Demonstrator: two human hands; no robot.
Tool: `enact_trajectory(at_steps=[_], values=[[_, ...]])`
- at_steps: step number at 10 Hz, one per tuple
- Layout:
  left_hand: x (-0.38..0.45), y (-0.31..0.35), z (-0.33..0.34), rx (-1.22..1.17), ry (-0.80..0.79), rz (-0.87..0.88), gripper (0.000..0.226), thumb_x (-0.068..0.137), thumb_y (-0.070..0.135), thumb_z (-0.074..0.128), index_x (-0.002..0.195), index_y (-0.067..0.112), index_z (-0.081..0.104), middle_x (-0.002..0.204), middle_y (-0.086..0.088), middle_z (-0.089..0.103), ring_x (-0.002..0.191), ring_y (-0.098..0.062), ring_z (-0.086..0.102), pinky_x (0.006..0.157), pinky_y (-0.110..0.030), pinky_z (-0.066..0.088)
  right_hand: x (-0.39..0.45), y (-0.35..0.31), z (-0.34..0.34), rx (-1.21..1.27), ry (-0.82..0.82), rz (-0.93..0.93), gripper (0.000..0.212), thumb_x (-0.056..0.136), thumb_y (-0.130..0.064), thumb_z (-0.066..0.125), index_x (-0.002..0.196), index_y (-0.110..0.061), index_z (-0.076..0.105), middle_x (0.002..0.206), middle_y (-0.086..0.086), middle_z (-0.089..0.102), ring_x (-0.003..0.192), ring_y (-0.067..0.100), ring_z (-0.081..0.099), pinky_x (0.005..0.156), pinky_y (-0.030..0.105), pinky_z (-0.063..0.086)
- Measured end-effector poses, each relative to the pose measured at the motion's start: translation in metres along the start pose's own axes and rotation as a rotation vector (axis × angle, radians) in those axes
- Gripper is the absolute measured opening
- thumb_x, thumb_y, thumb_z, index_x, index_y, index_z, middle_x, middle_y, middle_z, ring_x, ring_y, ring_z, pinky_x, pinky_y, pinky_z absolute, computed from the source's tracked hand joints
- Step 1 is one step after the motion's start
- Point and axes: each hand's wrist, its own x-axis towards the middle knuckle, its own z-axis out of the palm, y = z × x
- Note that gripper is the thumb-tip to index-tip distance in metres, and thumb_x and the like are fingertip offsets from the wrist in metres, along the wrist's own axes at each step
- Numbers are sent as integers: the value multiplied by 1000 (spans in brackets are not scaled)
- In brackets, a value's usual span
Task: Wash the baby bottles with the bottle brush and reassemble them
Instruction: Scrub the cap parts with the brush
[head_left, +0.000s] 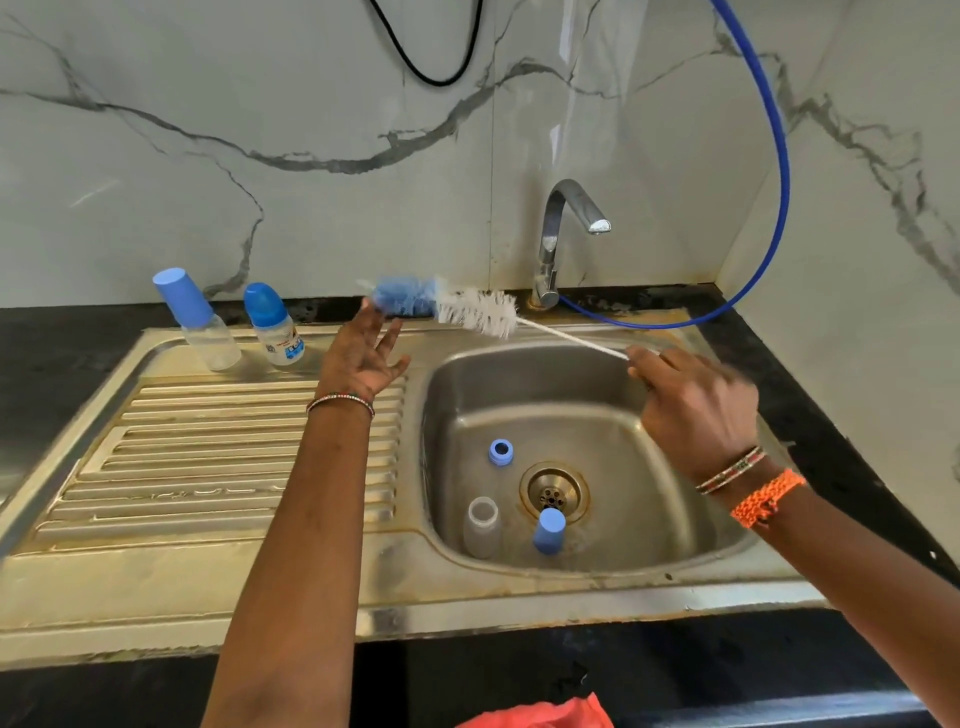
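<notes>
Right grip (691, 400) is pinching the bottle brush (457, 310) handle; left grip (363, 358), fingers wide, is reaching toward its twelve-o'clock blue tip.

the drainboard (208, 457) lies bare below 2 capped bottles (200, 322), while 3 bottle parts (483, 527) ring the sink's drain (553, 491).
</notes>
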Motion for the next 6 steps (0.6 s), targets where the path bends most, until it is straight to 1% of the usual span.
enact_trajectory(at_steps=[1,2,3,4,5,6], values=[[0,-3,-6,-45,25,5,4,91,25,56,91,23,59,95,8,64,101,-13,58,102,-45,34,5,12,-4,-54,102,-134,32,68,4,62,95,-11,70,68,7,60,54,26,54,47,28,40],[-1,-3,-2,-152,-15,46,26,95,42,47,101,20,59,93,0,68,101,-19,59,90,-40,44,4,9,-1,-17,85,-152,37,64,8,68,95,-11,70,68,7,61,54,27,54,46,28,39],[-1,0,3,-221,-27,91,42,99,49,32,107,17,60,98,-2,71,102,-22,61,94,-39,45,2,5,6,-4,40,-125,39,61,8,73,94,-12,71,69,7,62,53,27,55,45,25,36],[-1,2,3,-210,-35,101,40,97,48,39,104,14,60,106,-5,66,98,-22,63,90,-40,50,-6,10,12,-16,40,-143,39,62,7,73,96,-12,71,69,7,61,53,27,55,46,25,37],[0,1,-3,-201,-96,94,13,94,24,54,88,14,59,82,0,67,75,-15,66,74,-35,57,-7,6,11,143,-112,-39,23,79,-3,67,99,-12,72,70,3,65,56,23,60,48,26,44],[-2,3,-8,-336,-129,144,6,83,16,58,87,12,62,85,-1,69,86,-19,65,94,-40,48,6,3,3,1040,-878,772,20,93,-11,50,100,-7,68,50,-8,44,39,5,37,40,14,28]])
